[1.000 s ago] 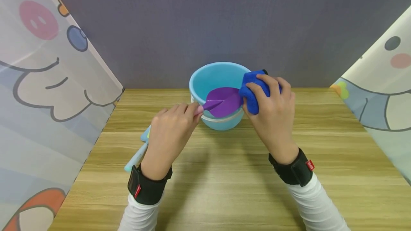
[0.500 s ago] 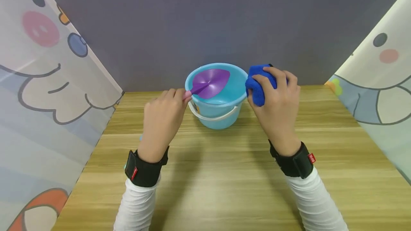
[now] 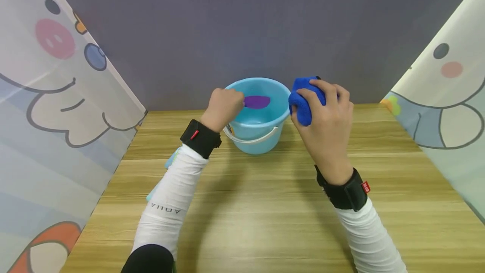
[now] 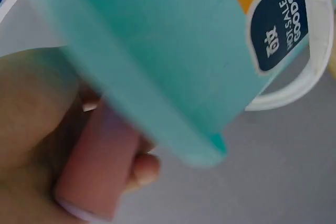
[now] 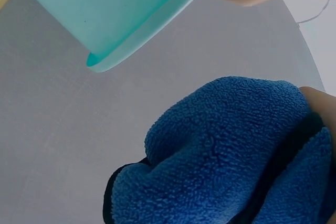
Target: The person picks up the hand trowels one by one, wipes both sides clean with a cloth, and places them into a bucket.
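Note:
My left hand (image 3: 226, 106) grips the pink handle (image 4: 100, 166) of a toy shovel at the left rim of a light blue bucket (image 3: 255, 148). The shovel's purple blade (image 3: 257, 102) shows in the bucket's mouth, seen rather edge-on; whether it touches the inside I cannot tell. On the bucket's right, my right hand (image 3: 327, 123) holds a folded blue cloth (image 3: 303, 102) in curled fingers, above the table. In the right wrist view the plush cloth (image 5: 220, 150) with black edging is apart from the bucket. The bucket stands upright, its white handle (image 3: 251, 141) hanging in front.
A light blue object (image 3: 171, 158) lies on the wooden table (image 3: 273, 222), mostly hidden by my left forearm. Behind the bucket rises a grey wall (image 3: 246, 33). Cartoon-printed panels (image 3: 75, 96) flank the table on both sides.
The left hand has turned and moved right and up to the bucket's rim. The shovel blade, first in front of the bucket near the cloth, is now over its mouth. The right hand shifted slightly.

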